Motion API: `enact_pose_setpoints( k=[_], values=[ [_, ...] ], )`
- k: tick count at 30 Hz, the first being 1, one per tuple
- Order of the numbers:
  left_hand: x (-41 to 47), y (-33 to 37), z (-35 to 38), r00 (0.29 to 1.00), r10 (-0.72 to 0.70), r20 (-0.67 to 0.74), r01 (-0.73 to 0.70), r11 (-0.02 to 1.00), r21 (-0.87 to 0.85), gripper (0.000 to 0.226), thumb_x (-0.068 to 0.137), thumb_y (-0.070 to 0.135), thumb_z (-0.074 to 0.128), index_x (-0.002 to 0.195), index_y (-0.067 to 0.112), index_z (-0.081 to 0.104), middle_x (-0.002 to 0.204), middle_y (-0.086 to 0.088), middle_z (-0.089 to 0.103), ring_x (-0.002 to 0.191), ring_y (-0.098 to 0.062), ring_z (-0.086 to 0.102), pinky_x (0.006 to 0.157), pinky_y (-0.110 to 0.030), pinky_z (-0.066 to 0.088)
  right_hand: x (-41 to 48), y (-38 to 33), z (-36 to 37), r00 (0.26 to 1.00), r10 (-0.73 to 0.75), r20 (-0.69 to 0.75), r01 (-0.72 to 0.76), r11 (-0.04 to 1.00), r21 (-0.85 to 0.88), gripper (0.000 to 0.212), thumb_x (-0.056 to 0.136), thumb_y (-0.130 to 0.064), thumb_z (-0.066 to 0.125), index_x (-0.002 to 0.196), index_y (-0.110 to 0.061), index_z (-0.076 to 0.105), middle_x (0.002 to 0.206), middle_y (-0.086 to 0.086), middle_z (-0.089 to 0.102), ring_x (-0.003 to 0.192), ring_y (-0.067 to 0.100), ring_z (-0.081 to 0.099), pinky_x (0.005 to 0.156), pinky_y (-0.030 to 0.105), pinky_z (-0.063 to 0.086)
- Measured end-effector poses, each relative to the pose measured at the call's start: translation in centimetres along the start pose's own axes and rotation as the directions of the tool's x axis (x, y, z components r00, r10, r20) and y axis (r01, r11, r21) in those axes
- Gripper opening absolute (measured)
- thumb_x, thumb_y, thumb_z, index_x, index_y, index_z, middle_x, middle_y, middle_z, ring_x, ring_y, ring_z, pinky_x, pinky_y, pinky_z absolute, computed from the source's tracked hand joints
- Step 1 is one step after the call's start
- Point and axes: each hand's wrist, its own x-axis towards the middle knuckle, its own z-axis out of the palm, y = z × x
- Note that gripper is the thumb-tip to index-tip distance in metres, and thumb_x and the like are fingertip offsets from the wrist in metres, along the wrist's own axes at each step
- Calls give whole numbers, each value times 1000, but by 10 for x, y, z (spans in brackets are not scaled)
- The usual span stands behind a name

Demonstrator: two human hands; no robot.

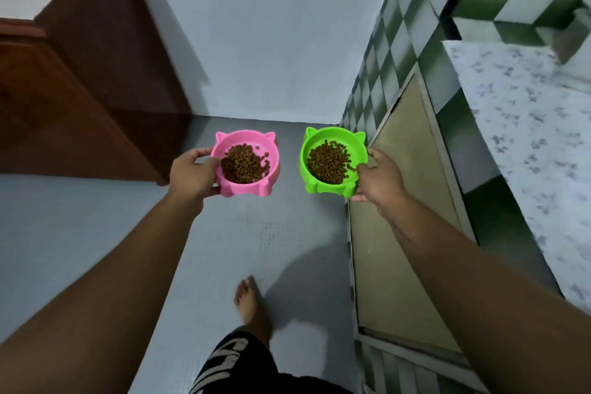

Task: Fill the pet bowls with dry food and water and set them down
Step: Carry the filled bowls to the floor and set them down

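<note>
My left hand (192, 174) grips the left rim of a pink cat-eared pet bowl (252, 141), held in the air above the floor. Brown dry kibble (243, 165) lies heaped inside it. My right hand (379, 181) grips the right rim of a green cat-eared bowl (332, 137), level with the pink one and a little apart from it. This green bowl also holds a heap of brown kibble (327, 161). Both bowls are upright. No water is in view.
A grey floor (271, 233) runs ahead to a pale wall (271, 41). A dark wooden cabinet (80, 89) stands on the left. On the right are a green-tiled counter base with a beige door (406, 201) and a speckled countertop (527, 137). My bare foot (249, 301) is below.
</note>
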Motion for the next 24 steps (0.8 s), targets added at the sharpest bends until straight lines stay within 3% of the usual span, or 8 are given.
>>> enact_pose_setpoints(
  k=[6,11,17,20,21,24],
  values=[
    [110,46,28,999,-2,51,2,1000,-2,22,99,11,65,121,11,64,95,-2,71,82,-24,74,57,-39,64,84,-49,48,998,3,-56,-1,1000,29,39,92,-7,49,119,-32,62,95,1,65,82,30,70,58,56,60],
    [197,75,56,999,-14,43,13,1000,3,17,98,11,68,114,15,65,99,-7,73,85,-28,75,62,-44,65,160,-79,79,997,44,-59,-43,999,14,44,92,-11,52,132,-28,58,120,8,62,89,35,70,54,52,61],
    [302,79,105,999,-47,9,48,999,-13,23,98,10,66,121,10,63,101,-9,72,84,-27,74,66,-46,65,279,-95,106,996,75,-55,-76,997,-23,46,96,-11,53,139,-26,54,123,5,59,97,33,66,60,51,62],
    [357,75,133,996,-84,-11,84,995,-55,28,97,6,67,125,8,61,96,-9,70,83,-29,73,61,-43,64,343,-98,127,998,37,-47,-38,999,-25,47,92,-13,55,135,-32,56,118,6,63,95,32,67,66,53,62],
    [374,70,143,994,-105,-9,104,992,-64,33,96,5,68,128,8,59,96,-10,69,84,-31,73,59,-42,64,363,-94,135,999,30,-34,-31,999,-32,48,92,-12,54,135,-33,57,115,5,63,93,31,67,65,49,63],
    [426,51,171,985,-175,-5,174,983,-56,44,93,3,69,134,7,55,103,-16,67,91,-35,73,59,-43,63,416,-83,160,997,77,-2,-77,997,-8,42,96,-5,52,132,-26,58,117,4,58,89,27,63,42,29,56]
  ],
)
